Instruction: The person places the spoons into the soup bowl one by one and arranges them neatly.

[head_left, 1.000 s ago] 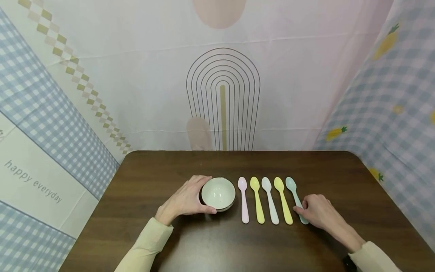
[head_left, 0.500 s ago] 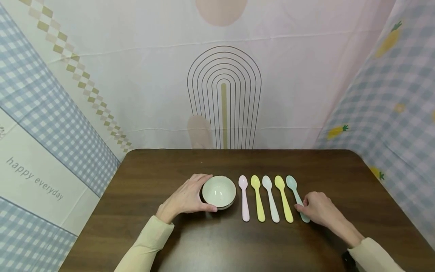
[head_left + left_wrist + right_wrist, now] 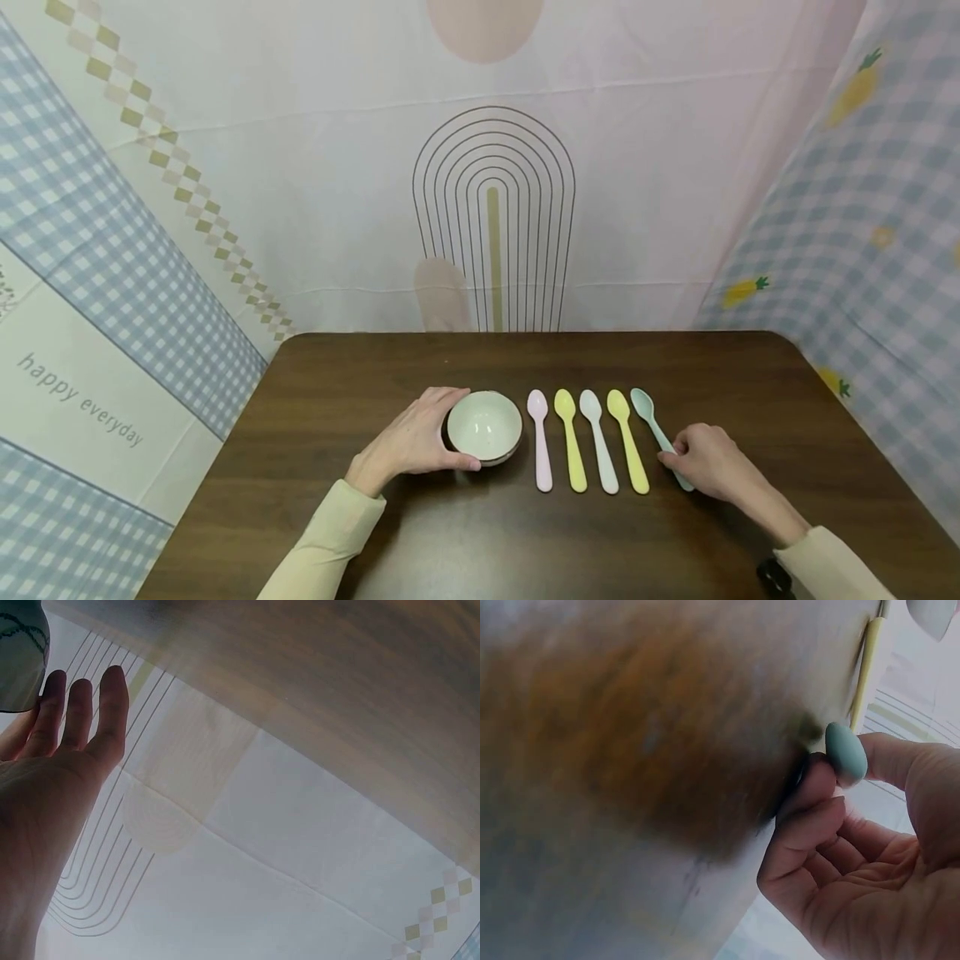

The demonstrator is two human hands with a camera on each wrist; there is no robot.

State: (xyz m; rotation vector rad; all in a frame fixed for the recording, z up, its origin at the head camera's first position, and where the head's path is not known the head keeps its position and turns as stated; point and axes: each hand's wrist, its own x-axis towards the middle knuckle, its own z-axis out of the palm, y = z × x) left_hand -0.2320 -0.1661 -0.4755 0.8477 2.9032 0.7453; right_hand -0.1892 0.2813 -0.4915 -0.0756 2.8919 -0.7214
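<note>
A small bowl (image 3: 483, 427) with a pale inside sits upright on the table. My left hand (image 3: 412, 433) holds its left side, thumb at the near rim and fingers at the far side. In the left wrist view, the bowl's patterned outer wall (image 3: 21, 664) shows beside the fingertips (image 3: 114, 686). At the right end of a row of spoons lies a blue-green spoon (image 3: 642, 405), pointing away from me and leaning left. My right hand (image 3: 712, 462) pinches its handle between thumb and fingers. The handle's end (image 3: 846, 752) sticks out of that pinch in the right wrist view.
Between bowl and right hand lie a pink spoon (image 3: 540, 442), a yellow spoon (image 3: 572, 442), a white spoon (image 3: 600, 442) and another yellow spoon (image 3: 629, 442), side by side. The brown table (image 3: 360, 367) ends at a printed cloth backdrop (image 3: 337, 233).
The blue-green spoon's handle end has swung slightly to the right with my right hand, so the spoon slants more. My left hand and the bowl have stayed in place.
</note>
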